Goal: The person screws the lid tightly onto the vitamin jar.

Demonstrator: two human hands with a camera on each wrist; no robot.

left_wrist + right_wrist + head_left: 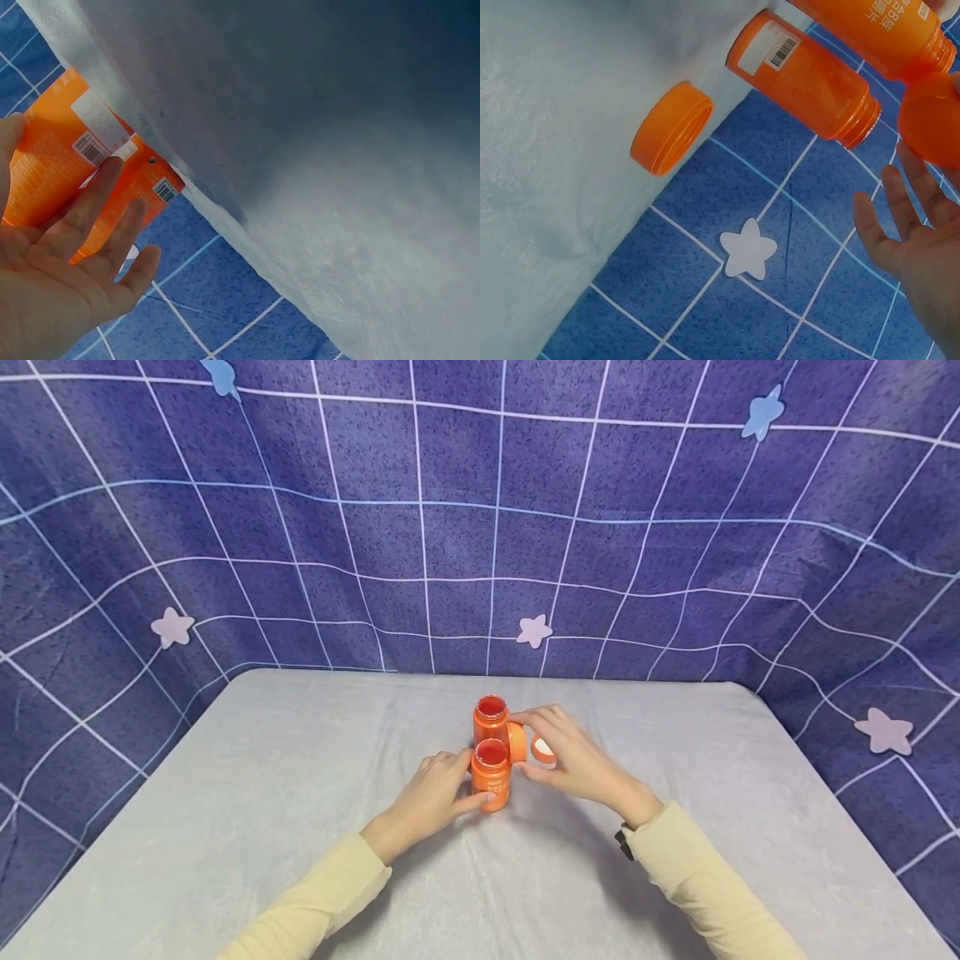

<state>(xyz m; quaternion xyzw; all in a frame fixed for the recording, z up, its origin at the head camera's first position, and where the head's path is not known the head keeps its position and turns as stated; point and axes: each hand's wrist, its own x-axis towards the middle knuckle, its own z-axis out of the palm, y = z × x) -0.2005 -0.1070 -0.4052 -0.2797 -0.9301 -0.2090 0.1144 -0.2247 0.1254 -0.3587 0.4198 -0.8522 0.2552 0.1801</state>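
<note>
Two orange bottles with their mouths uncovered stand upright, one behind the other. The front bottle [495, 781] is held by my left hand [431, 797], thumb on its near side and fingers at its left. In the left wrist view the other fingers spread loosely beside this bottle [49, 157]. Just behind it stands the rear bottle [483, 724], which neither hand grips. My right hand [570, 758] pinches an orange cap [517, 742] on edge, close to the right of the bottles. In the right wrist view that cap [930, 120] is near the front bottle's neck.
A second orange cap [545, 750] with a white inside rests on the table beyond my right hand; the right wrist view shows this cap [671, 131] apart from the bottles. Pale cloth covers the table [262, 793]. A blue gridded curtain [450, 543] rises behind it.
</note>
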